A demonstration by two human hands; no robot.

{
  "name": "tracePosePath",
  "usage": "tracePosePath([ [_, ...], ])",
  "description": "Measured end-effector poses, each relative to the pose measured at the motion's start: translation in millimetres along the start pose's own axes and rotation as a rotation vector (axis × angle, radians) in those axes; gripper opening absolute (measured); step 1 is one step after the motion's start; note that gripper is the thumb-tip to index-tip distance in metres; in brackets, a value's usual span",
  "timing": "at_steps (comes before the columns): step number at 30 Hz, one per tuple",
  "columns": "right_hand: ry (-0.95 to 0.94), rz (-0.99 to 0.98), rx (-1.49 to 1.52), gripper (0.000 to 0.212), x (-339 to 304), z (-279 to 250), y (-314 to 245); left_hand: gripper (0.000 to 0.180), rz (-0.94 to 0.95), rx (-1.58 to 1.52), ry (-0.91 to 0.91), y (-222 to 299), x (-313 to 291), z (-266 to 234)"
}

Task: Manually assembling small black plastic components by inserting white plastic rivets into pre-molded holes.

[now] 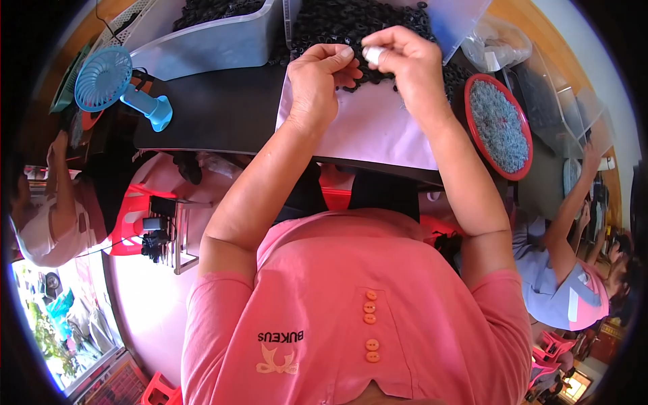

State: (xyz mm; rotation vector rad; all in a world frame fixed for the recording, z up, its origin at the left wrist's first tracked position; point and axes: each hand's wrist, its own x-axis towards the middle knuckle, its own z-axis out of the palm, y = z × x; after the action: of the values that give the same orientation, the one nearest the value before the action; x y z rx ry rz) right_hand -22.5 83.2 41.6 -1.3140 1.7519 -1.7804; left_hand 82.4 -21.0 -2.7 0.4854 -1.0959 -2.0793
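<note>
Both forearms stretched forward, left hand curled knuckles-up, right hand beside it, fingers pinched together

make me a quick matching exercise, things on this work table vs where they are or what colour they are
Things:
1. small fan
2. round tray
3. small white piece
4. heap of black rings

Descriptions:
a. red rim, grey contents
b. pinched in the right hand
c. blue, on the person's left
d. piled beyond both hands

Pairs: 1-c, 2-a, 3-b, 4-d
</note>
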Motion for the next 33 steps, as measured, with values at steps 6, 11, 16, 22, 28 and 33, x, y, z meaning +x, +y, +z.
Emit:
tracePosePath([
  [6,0.081,0.168,0.209,0.014,7,-1,6,0.013,0.039,0.111,-0.067,-1,-5,3],
  [11,0.098,0.267,0.3,0.012,3,4,16,0.012,0.051,0.152,-0.076,0,-7,2],
  [16,0.095,0.284,0.357,0.01,0,5,21,0.008,0.057,0.113,-0.05,0,-9,4],
  [22,0.086,0.279,0.378,0.01,-1,7,24,0.008,0.073,0.133,-0.057,1,-10,3],
  [28,0.085,0.208,0.307,0.012,-4,10,15,0.007,0.099,0.164,-0.05,-1,-10,2],
  [33,0.039,0.027,0.063,0.015,-4,5,26,0.006,0.097,0.164,-0.05,-1,-11,3],
])
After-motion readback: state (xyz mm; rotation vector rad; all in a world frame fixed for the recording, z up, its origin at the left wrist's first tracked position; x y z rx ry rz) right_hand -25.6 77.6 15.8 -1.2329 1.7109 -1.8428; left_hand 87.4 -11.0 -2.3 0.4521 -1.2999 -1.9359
